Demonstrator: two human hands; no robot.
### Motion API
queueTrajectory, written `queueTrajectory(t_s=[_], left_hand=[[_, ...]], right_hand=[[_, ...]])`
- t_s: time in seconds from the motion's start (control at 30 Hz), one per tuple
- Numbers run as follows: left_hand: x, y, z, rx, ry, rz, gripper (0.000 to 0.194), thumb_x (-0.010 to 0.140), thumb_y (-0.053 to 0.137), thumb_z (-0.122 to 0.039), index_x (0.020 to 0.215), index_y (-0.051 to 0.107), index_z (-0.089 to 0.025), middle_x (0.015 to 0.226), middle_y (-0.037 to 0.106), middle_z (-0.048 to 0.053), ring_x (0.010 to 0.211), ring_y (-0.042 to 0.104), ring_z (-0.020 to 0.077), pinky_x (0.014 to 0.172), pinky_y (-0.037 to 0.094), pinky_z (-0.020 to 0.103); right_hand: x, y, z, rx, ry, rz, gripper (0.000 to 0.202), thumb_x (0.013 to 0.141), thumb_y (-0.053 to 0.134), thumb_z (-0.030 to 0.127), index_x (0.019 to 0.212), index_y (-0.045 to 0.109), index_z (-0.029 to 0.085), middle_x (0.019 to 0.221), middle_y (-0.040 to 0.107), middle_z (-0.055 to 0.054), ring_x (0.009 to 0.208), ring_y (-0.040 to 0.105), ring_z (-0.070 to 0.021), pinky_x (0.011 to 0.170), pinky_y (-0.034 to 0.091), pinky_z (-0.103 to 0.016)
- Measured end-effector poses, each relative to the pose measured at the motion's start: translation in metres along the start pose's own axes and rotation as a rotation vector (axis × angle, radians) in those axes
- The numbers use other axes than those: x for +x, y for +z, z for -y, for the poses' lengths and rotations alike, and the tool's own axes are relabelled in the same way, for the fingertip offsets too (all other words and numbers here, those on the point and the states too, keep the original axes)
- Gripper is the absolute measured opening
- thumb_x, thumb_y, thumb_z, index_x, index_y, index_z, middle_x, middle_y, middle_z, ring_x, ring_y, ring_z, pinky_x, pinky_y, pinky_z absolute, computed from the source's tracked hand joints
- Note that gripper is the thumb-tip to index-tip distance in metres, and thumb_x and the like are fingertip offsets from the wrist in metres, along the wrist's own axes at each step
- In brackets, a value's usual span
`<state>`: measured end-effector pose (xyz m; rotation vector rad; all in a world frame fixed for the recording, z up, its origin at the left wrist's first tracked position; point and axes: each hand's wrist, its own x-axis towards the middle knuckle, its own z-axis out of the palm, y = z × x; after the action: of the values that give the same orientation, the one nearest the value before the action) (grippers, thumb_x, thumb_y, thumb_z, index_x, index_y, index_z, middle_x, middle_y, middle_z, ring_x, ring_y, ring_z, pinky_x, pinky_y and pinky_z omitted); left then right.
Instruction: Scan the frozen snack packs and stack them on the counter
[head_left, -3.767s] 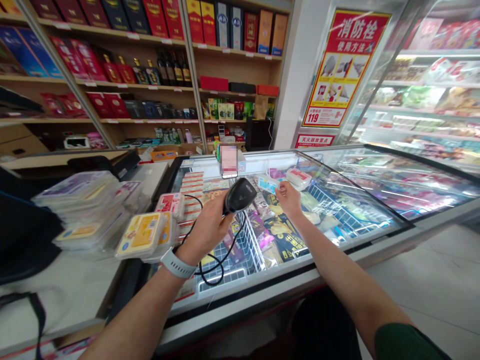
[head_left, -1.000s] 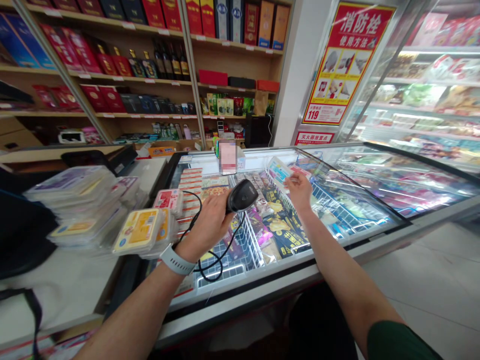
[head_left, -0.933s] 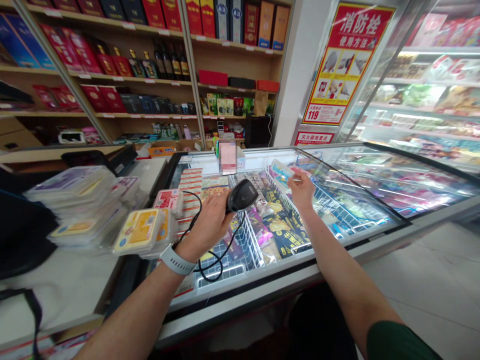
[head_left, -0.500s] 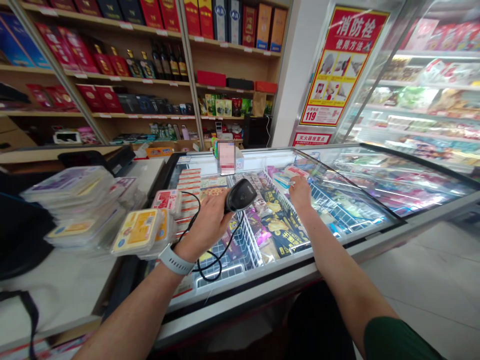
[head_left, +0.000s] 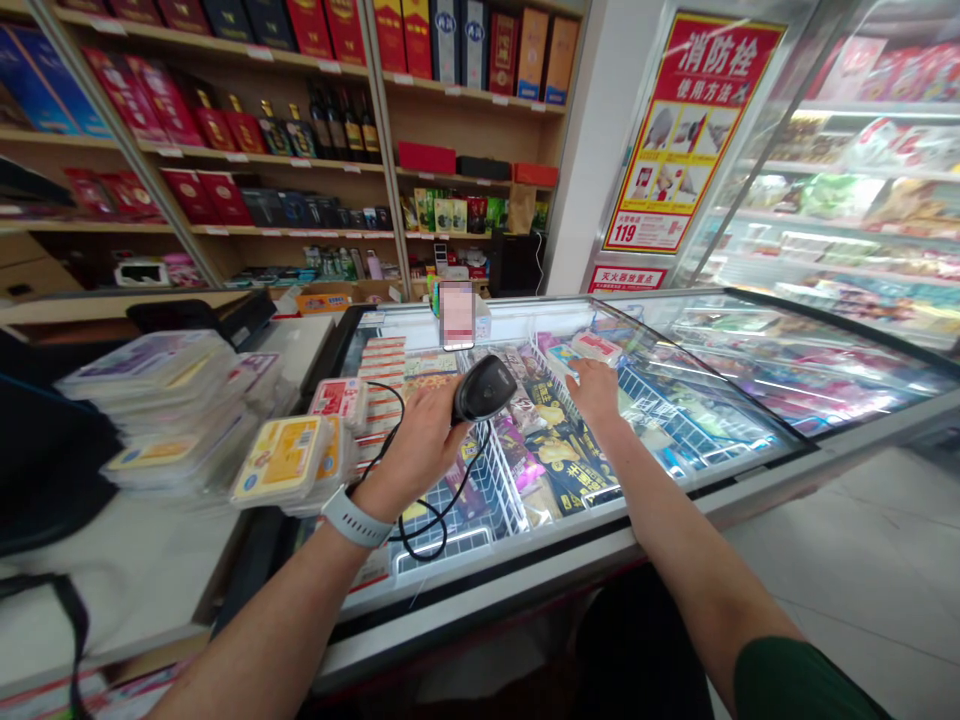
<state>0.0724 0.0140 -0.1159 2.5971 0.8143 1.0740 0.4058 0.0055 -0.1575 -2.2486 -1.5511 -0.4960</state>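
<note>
Wrapped round the handle of a black barcode scanner (head_left: 487,388), my left hand (head_left: 421,440) hovers above the glass-topped freezer (head_left: 480,592); a cable loops below it. A pale watch band is on that wrist. My right hand (head_left: 596,388) is over the freezer's right half, palm down with its fingers spread, holding nothing visible. Just beyond its fingers lies a red-and-white tub (head_left: 596,346), with a blue-labelled pack (head_left: 564,354) beside it. Yellow-lidded tubs (head_left: 281,458) and a red-lidded tub (head_left: 337,400) are left of my left hand.
Stacked clear tubs (head_left: 150,375) stand on the counter (head_left: 161,560) at left. A phone (head_left: 457,315) stands upright at the freezer's far edge. Wire baskets (head_left: 499,480) hold bagged food. Shelves of boxes and bottles line the back wall.
My right hand has come off the red-and-white tub and moved slightly left and nearer, its fingers opening. My left hand still holds the scanner. The view has shifted a little.
</note>
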Motion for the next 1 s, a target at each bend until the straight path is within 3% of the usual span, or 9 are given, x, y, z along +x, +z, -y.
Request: queueTrajectory(t_s=[0.43, 0.7, 1.0], left_hand=[[0.001, -0.003, -0.003, -0.001, -0.004, 0.001, 0.050, 0.091, 0.055, -0.017, 0.140, 0.043, -0.015, 0.135, 0.062, 0.017, 0.128, 0.057, 0.0320, 0.111, 0.041, 0.056], [0.000, -0.003, -0.003, -0.004, -0.002, -0.012, 0.051, 0.092, 0.055, -0.020, 0.141, 0.042, -0.016, 0.136, 0.061, 0.017, 0.129, 0.056, 0.0313, 0.112, 0.040, 0.055], [0.001, -0.005, -0.004, -0.011, -0.003, -0.013, 0.053, 0.090, 0.056, -0.015, 0.141, 0.042, -0.015, 0.136, 0.061, 0.017, 0.129, 0.056, 0.0315, 0.112, 0.040, 0.056]], right_hand=[[-0.002, -0.005, 0.004, -0.008, 0.020, -0.031, 0.037, 0.094, 0.050, 0.026, 0.125, 0.066, 0.015, 0.120, 0.068, -0.016, 0.112, 0.059, -0.0332, 0.098, 0.040, -0.045], [-0.001, 0.005, 0.003, 0.090, -0.089, -0.101, 0.037, 0.094, 0.049, 0.028, 0.123, 0.066, 0.013, 0.119, 0.068, -0.017, 0.113, 0.057, -0.0325, 0.102, 0.039, -0.045], [-0.002, 0.010, 0.014, 0.162, -0.214, -0.072, 0.039, 0.096, 0.047, 0.030, 0.127, 0.063, 0.011, 0.127, 0.065, -0.018, 0.121, 0.055, -0.0312, 0.108, 0.038, -0.045]])
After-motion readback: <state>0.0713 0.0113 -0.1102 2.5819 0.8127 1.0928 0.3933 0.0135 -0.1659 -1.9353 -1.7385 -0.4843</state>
